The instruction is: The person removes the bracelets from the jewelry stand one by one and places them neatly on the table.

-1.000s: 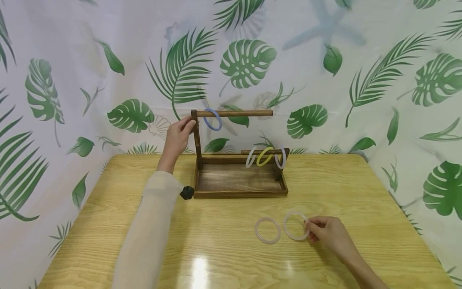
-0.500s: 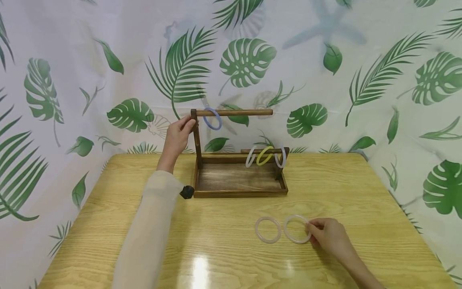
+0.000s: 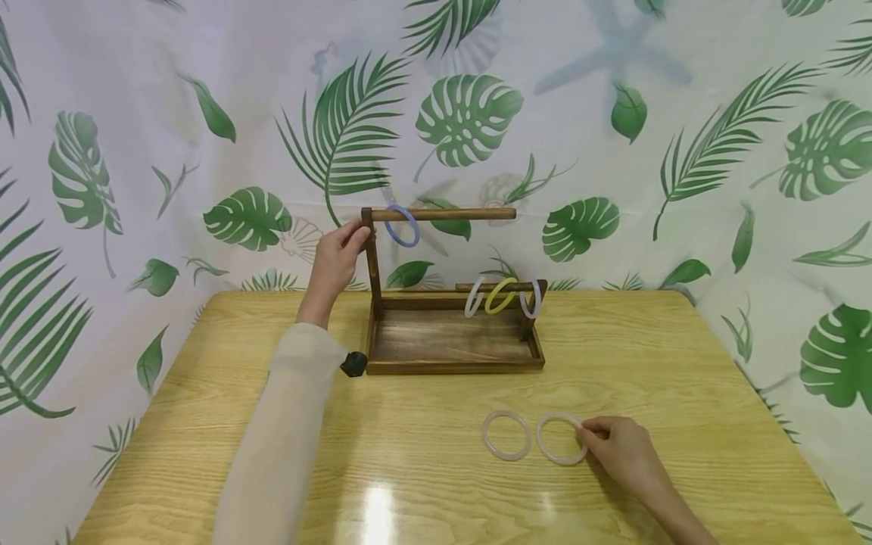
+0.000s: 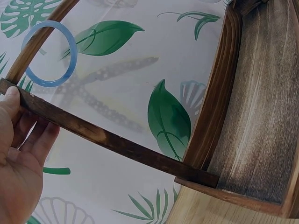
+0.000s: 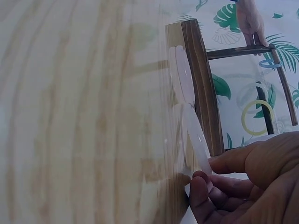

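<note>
A dark wooden bangle stand [image 3: 455,368] has a tray base, a tall left post and a short right post. My left hand [image 3: 335,257] grips the top of the tall post, thumb in front, fingers behind. Close beside it, a blue bangle [image 4: 72,70] hangs on the upper bar. A clear bangle [image 3: 485,437] lies flat on the table before the stand. To its right, my right hand [image 3: 627,450] pinches the right edge of another clear bangle [image 3: 562,462], thumb above and fingertips at the rim. That bangle sits right at the tabletop.
On the short lower bar hang a white bangle [image 3: 468,307], a yellow bangle [image 3: 490,307] and a pale lilac bangle [image 3: 537,308]. The wood-grain table [image 3: 422,484] runs back to a leaf-print cloth [image 3: 518,45]. A black object [image 3: 353,364] is at the left cuff.
My right hand has lowered slightly and drawn a little toward me, bringing the clear bangle from a slight tilt to lying flatter. My left hand has stayed on the post.
</note>
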`<state>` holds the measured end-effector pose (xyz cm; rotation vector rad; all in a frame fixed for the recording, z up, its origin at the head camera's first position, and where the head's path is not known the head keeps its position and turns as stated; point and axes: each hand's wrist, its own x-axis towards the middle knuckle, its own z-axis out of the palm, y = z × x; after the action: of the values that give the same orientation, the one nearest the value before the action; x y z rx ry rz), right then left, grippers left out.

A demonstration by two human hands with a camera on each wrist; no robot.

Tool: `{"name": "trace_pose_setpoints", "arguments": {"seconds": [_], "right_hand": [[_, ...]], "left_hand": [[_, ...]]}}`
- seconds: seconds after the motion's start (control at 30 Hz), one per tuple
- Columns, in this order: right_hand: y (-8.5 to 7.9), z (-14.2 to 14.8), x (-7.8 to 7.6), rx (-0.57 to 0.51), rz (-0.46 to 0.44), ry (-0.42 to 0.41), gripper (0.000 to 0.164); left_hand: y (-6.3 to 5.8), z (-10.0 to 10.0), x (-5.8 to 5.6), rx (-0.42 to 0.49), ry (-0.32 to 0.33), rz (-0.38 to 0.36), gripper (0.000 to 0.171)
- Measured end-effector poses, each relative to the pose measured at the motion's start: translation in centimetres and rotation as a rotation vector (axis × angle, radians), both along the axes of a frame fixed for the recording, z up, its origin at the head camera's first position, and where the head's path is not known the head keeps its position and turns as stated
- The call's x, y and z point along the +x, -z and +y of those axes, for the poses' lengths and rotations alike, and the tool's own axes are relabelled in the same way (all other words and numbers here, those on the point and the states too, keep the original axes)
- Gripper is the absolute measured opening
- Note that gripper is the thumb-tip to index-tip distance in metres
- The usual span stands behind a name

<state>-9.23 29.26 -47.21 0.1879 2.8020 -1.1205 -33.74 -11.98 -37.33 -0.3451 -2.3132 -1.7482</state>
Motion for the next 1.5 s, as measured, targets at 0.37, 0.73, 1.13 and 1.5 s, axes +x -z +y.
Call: {"name": "trace_pose_setpoints", "arguments": {"seconds": [0.37, 0.73, 1.13, 1.5], "right_hand": [[0.27, 0.05, 0.29, -0.001, 0.013, -0.01, 0.027], [0.51, -0.01, 0.1, 0.017, 0.032, -0.009, 0.026], [0.38, -0.13, 0.21, 0.004, 0.032, 0.0, 0.024], [-0.25, -0.18, 0.08, 0.016, 0.062, 0.01, 0.029]], "left_hand": [[0.32, 0.14, -0.02, 0.035, 0.013, -0.001, 0.046], [0.28, 0.02, 0.02, 0.02, 0.006, -0.005, 0.046], [0.15, 0.02, -0.03, 0.015, -0.001, 0.01, 0.045], [0.08, 0.0, 0.03, 0.027, 0.004, -0.001, 0.045]]}}
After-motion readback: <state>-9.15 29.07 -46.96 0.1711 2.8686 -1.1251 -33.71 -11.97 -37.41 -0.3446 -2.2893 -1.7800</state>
